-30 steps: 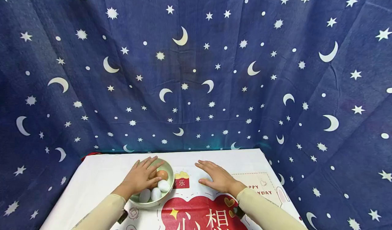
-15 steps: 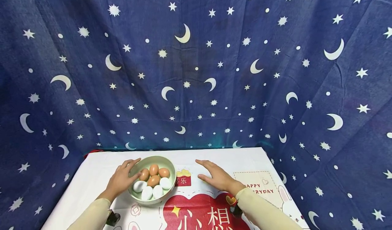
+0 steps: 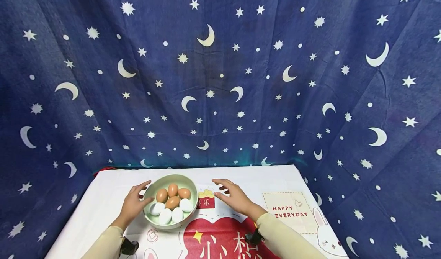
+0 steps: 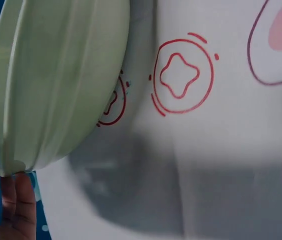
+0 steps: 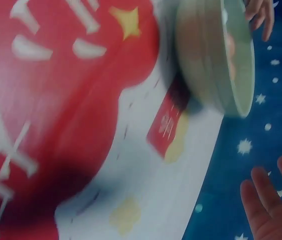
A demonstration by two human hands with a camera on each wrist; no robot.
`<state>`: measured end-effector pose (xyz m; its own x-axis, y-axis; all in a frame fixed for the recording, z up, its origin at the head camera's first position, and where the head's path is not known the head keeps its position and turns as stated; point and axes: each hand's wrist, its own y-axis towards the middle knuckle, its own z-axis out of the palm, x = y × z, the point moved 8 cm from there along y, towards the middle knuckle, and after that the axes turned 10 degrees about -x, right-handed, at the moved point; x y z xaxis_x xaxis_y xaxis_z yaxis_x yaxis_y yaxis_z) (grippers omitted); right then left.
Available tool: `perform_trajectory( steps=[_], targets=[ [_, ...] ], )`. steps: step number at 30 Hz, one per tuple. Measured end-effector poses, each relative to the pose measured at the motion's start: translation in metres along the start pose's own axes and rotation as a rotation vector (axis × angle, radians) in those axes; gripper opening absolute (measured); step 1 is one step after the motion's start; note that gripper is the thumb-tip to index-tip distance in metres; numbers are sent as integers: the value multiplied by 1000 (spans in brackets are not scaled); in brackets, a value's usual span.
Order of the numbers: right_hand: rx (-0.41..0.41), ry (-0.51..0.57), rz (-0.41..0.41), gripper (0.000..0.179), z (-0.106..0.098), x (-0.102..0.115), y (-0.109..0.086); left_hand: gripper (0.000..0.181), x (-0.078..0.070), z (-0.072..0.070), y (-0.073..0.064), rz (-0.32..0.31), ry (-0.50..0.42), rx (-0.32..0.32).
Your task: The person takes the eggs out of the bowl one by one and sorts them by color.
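A pale green bowl [image 3: 158, 225] stands on the left part of the table, holding several brown eggs [image 3: 172, 202] and several white eggs [image 3: 177, 215]. Beside its left rim is my left hand [image 3: 132, 204], thumb tip at the rim and fingers loosely curved along the outside. The left wrist view puts those fingertips at the edge of the bowl [image 4: 56, 90], partly hidden by it; firm contact cannot be told. My right hand [image 3: 237, 199] hovers right of the bowl, apart from it, fingers spread and holding nothing, as the right wrist view of the hand [image 5: 273, 210] confirms.
A white printed cloth covers the table [image 3: 241, 176], with a red heart print [image 3: 220, 236] in front and a lettered panel [image 3: 291, 209] at right. Behind and at both sides hangs a dark blue curtain [image 3: 220, 132] with moons and stars.
My left hand has moved left from over the bowl to its left rim, uncovering the eggs. My right hand has shifted slightly left, closer to the bowl. The bowl stays in place.
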<state>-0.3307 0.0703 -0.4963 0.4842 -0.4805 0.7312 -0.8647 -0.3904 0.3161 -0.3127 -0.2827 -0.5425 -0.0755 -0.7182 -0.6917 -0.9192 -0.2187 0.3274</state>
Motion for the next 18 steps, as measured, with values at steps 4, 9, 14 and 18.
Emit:
perform_trajectory(
  steps=[4,9,14,18],
  targets=[
    [24,10,19,49,14,9,1,61,8,1,-1,-39,7,-9],
    [12,27,76,52,28,15,5,58,18,2,-4,-100,1,-6],
    [4,26,109,52,37,16,11,55,29,8,-9,-210,-77,6],
    [9,50,108,54,43,22,15,54,34,12,-12,-271,-145,33]
  ],
)
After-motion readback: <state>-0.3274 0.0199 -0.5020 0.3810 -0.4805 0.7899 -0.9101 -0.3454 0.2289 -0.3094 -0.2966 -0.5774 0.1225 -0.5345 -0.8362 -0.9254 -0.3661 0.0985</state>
